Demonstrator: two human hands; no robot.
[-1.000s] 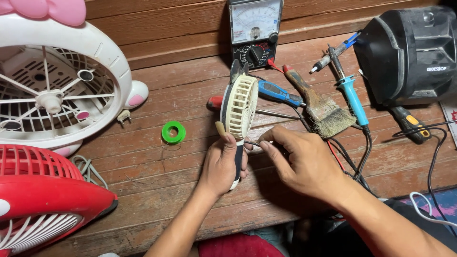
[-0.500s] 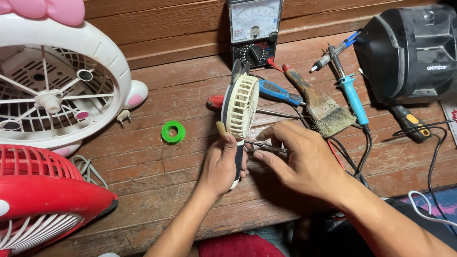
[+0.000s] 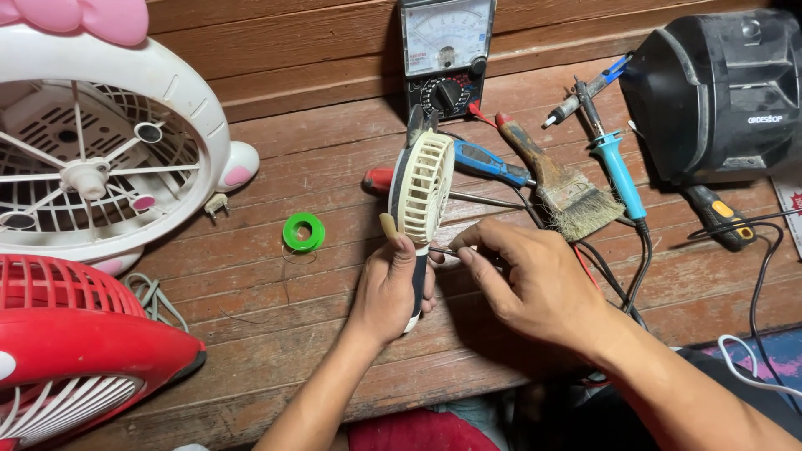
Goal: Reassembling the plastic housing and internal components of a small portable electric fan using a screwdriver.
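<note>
My left hand (image 3: 386, 288) grips the dark handle of a small cream hand-held fan (image 3: 423, 189), holding it upright on edge over the wooden table (image 3: 276, 309). My right hand (image 3: 526, 280) pinches a thin metal tool (image 3: 443, 250) whose tip touches the fan just below its grille. The tool's rear end is hidden under my fingers.
A white fan grille with pink trim (image 3: 92, 150) and a red fan (image 3: 75, 367) stand at the left. A green solder spool (image 3: 303, 231), a multimeter (image 3: 445, 50), screwdrivers (image 3: 489, 163), a paintbrush (image 3: 555, 179), a blue soldering iron (image 3: 618, 171) and a black machine (image 3: 718, 92) surround the hands.
My right hand has shifted slightly lower and left at the fan's neck. The left hand and fan have stayed nearly still.
</note>
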